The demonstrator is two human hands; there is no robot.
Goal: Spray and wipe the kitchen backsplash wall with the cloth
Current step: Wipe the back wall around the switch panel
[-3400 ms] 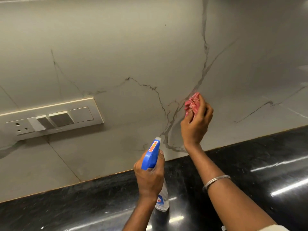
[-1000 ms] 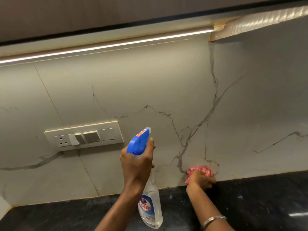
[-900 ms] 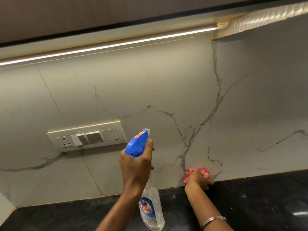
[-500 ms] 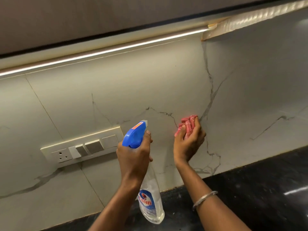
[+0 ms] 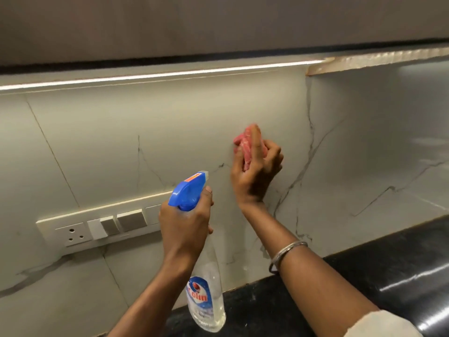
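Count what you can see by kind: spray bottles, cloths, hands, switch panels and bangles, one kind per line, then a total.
spray bottle: 1
cloth: 1
hands: 2, the left hand and the right hand
switch panel: 1
bangle: 1
Total: 6

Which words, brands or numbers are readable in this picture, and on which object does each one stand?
"Colin": red letters on the blue label of the spray bottle, held by the left hand.
Orange sticker on the bottle's blue trigger head: too blurred to read.
No other text shows.
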